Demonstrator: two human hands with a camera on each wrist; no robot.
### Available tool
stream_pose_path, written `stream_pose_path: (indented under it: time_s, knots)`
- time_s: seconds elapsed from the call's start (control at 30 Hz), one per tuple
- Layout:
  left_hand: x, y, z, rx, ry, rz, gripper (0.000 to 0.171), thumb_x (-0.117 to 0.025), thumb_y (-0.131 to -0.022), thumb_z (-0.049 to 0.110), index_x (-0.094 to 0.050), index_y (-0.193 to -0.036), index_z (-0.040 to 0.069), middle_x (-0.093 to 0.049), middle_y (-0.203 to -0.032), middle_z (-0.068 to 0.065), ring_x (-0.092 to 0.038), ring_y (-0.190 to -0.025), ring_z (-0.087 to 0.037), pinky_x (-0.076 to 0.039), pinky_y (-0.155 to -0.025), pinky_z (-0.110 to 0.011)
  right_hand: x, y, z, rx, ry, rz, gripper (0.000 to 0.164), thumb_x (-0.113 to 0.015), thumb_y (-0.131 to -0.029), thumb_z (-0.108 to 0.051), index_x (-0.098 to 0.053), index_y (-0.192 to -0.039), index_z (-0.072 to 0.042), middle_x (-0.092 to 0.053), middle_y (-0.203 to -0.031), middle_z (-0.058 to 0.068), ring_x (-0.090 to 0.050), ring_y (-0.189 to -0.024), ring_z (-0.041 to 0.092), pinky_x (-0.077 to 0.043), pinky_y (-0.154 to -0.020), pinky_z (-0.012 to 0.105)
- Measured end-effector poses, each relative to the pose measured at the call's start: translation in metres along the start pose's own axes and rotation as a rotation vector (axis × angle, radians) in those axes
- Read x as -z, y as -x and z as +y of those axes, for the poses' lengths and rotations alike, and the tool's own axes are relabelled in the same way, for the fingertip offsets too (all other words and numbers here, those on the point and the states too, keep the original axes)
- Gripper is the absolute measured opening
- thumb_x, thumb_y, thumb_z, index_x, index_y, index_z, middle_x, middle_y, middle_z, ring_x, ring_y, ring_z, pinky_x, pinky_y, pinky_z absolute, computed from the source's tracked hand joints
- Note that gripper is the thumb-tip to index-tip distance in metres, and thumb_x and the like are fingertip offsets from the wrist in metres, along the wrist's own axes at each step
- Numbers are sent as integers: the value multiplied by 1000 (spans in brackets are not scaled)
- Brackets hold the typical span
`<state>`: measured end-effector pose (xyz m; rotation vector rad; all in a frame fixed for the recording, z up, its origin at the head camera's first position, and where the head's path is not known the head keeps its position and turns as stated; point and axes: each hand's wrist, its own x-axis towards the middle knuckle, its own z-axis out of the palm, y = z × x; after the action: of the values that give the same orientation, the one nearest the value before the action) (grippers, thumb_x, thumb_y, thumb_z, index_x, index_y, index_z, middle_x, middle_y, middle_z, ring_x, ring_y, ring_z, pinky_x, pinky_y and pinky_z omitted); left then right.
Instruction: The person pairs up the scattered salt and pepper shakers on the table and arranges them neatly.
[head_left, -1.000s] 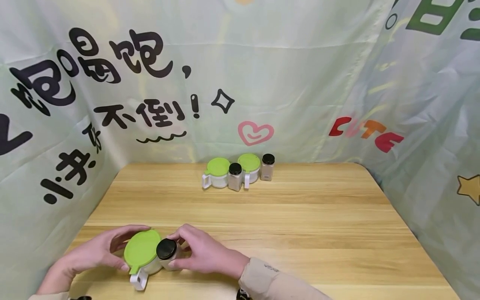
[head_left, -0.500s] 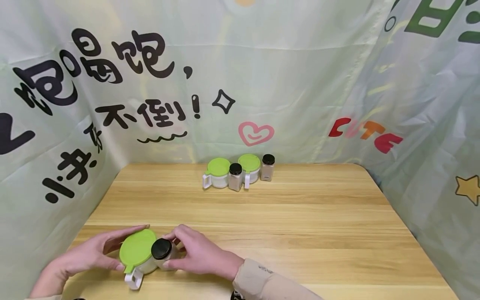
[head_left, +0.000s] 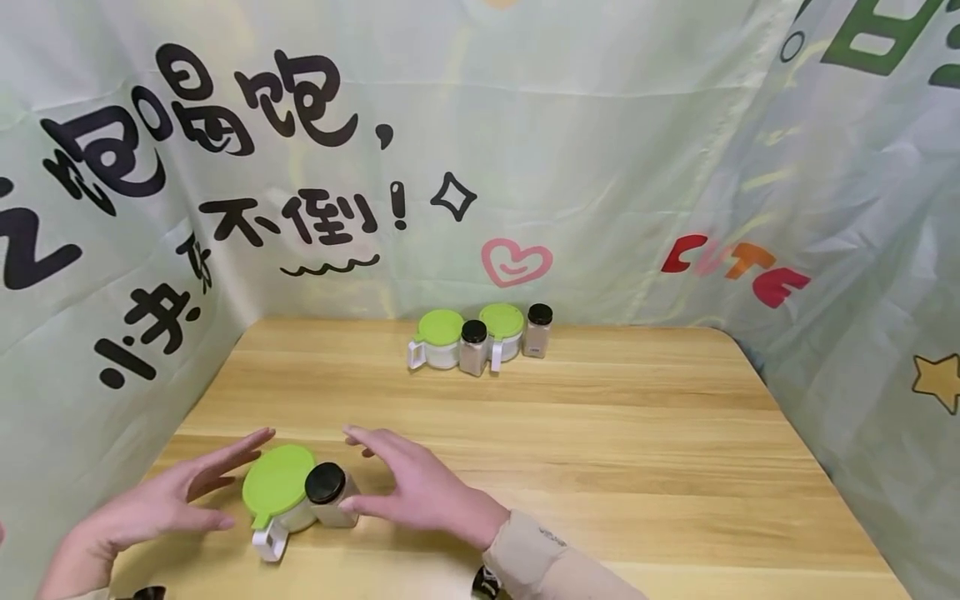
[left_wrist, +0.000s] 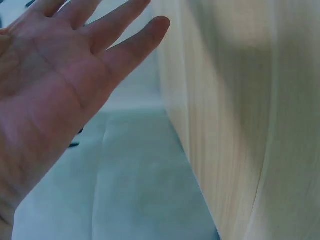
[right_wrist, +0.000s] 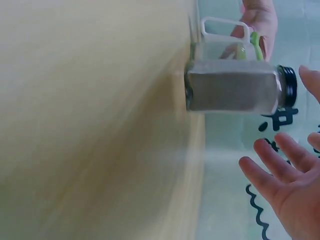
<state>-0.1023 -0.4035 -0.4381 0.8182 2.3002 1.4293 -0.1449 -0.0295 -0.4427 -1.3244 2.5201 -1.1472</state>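
Observation:
Near the front left of the table in the head view, a pot with a green lid and white handle (head_left: 279,482) stands upright. Against its right side is a square clear spice jar (head_left: 334,505) with a black cap. My left hand (head_left: 176,496) is spread at the left of the pot, thumb and fingers apart from it. On the other side my right hand (head_left: 423,487) holds nothing, its thumb overlapping the jar's edge in this view. The right wrist view shows the jar (right_wrist: 232,91) holding a greyish-brown powder, with my right fingers (right_wrist: 280,170) off it.
At the back of the wooden table (head_left: 600,433) two more green-lidded pots (head_left: 441,329) (head_left: 501,323) stand in a row with two black-capped jars (head_left: 473,350) (head_left: 537,333). A printed cloth (head_left: 585,150) hangs behind and along both sides.
Both hands have let go and drawn apart, the left from the pot and the right from the spice jar. Pot and jar stay side by side after a slight shift left.

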Motion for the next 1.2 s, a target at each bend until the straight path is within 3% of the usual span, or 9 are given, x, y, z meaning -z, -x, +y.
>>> stream_pose_path:
  time_s: [0.23,0.47,0.63,0.8,0.97,1.2]
  knots:
    - [-3,-1,13,-129,103,140,82,-50,-93,-23,-12,-164,-5,-20,-171,-17,-36,-150,-7,-45,-109,-20,19,14,5,-17,54,79,81,-65,-100,-50,-26,-166,-24,-42,-162,-5,-55,-136,16,-44,-116,38]
    - [-24,-23,45,-55,76,457,66,-51,-101,-15,-30,-161,0,-40,-164,-6,-50,-140,-6,-49,-104,-17,37,30,18,-79,28,176,79,-65,-100,-48,-25,-166,-28,-39,-164,-2,-53,-139,20,-45,-115,47]
    - [-45,-42,75,-72,64,634,60,-57,-100,-11,-40,-157,0,-53,-154,0,-54,-134,-5,-50,-98,-13,51,40,31,-98,-4,264,78,-69,-100,-42,-26,-165,-33,-40,-164,-4,-54,-137,20,-45,-114,51]
    - [-65,-65,99,-155,-38,730,63,-62,-94,-18,-45,-153,-3,-54,-151,-7,-56,-132,-12,-49,-101,-15,63,49,47,-109,-17,350,80,-72,-99,-33,-28,-165,-33,-42,-163,-6,-56,-136,22,-48,-112,47]
    - [-87,-91,122,-167,-167,816,69,-70,-88,-17,-50,-152,3,-51,-153,-12,-53,-133,-16,-46,-104,-15,72,57,62,-124,-8,418,81,-74,-98,-28,-29,-165,-30,-46,-161,0,-58,-134,24,-51,-109,45]
    - [-122,-138,144,-267,-216,831,74,-79,-84,-7,-55,-151,13,-52,-154,-7,-48,-138,-16,-42,-108,-20,86,63,84,-125,7,509,80,-77,-95,-19,-34,-163,-21,-49,-158,8,-59,-131,32,-52,-107,53]
